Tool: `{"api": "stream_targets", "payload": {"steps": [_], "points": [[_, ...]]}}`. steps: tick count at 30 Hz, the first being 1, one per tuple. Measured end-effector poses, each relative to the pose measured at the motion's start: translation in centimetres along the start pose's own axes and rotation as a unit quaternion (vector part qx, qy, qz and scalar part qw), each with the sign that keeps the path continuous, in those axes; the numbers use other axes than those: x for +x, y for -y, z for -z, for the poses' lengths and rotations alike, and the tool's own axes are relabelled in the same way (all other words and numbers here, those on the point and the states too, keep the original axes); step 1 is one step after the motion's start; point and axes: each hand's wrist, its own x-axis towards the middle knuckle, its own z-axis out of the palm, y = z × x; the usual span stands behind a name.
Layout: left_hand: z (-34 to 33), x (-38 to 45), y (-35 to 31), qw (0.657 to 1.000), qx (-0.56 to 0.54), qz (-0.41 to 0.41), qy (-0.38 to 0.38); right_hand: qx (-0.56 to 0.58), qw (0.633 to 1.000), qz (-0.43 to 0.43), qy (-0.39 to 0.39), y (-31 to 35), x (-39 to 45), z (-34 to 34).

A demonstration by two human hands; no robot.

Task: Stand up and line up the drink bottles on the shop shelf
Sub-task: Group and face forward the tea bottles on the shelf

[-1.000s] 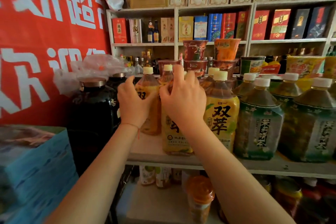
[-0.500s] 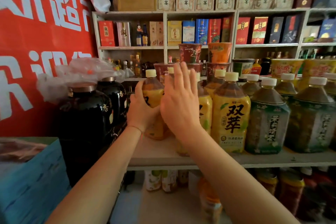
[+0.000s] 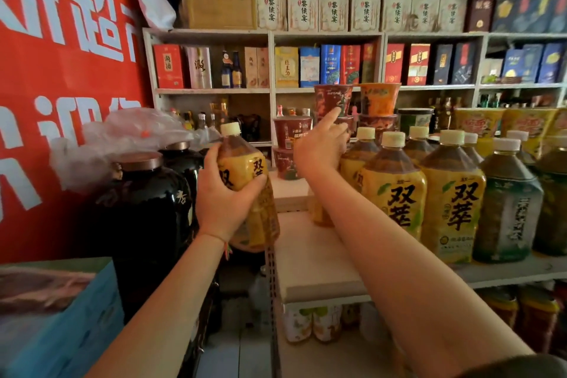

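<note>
My left hand point(image 3: 224, 202) grips a yellow-labelled tea bottle point(image 3: 245, 169) with a cream cap and holds it tilted in the air, just off the left end of the white shelf point(image 3: 306, 258). My right hand point(image 3: 319, 150) reaches further back; its fingers curl over the top of another yellow tea bottle point(image 3: 319, 215), with the index finger sticking out. That bottle's cap is hidden by the hand. To the right, more yellow tea bottles point(image 3: 454, 202) stand upright in rows, then green tea bottles point(image 3: 509, 212).
Dark glazed jars point(image 3: 147, 209) under a plastic bag stand left of the shelf, close to my left hand. Stacked noodle cups point(image 3: 333, 98) sit behind the bottles. A blue box point(image 3: 61, 316) lies at lower left. Small bottles point(image 3: 310, 325) fill the shelf below.
My left hand has lifted its yellow bottle up and to the left, off the shelf. The right hand has moved back and right, leaving bare shelf at the front left.
</note>
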Motion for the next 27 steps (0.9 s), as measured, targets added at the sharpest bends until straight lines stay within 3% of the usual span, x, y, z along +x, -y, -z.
{"api": "stream_targets", "payload": {"steps": [5,10,14,20,27], "points": [[-0.4,-0.5,0.7,0.999,-0.014,-0.012,0.041,0.089,0.994,-0.066,-0.024,1.0,1.6,-0.5],[-0.5,0.0,1.0,0.998,-0.032,-0.009,0.052,0.006,1.0,-0.014,0.017,1.1,2.0,-0.1],[-0.3,-0.4,0.9,0.998,-0.025,-0.012,0.057,0.05,0.997,0.022,0.052,1.8,1.9,-0.2],[0.2,-1.7,0.7,0.999,-0.03,-0.007,0.032,0.06,0.997,0.054,0.004,1.2,1.0,0.9],[0.4,-3.1,-0.8,0.999,-0.027,-0.02,0.03,0.157,0.975,0.06,0.144,1.2,-0.9,4.3]]}}
